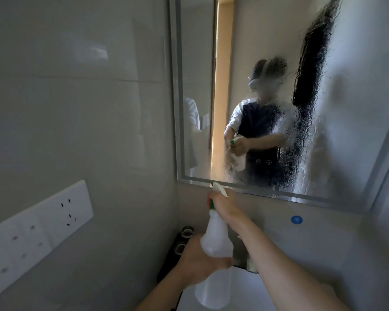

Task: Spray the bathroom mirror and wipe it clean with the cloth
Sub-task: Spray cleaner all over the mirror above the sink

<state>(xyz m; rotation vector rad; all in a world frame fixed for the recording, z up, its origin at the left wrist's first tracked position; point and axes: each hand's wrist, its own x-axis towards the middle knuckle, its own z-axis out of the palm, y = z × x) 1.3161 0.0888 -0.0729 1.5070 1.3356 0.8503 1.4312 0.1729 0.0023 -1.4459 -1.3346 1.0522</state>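
Holding one translucent spray bottle (213, 261) with both hands, we curl our left hand (200, 263) round its body and our right hand (222, 204) round the trigger head, nozzle just below one droplet-covered mirror (323, 131); two dark cups (184, 241) stand beside

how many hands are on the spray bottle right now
2. The left hand grips the body of the spray bottle from the left side; the right hand is wrapped round the green-and-white trigger head at the top, just below the mirror.
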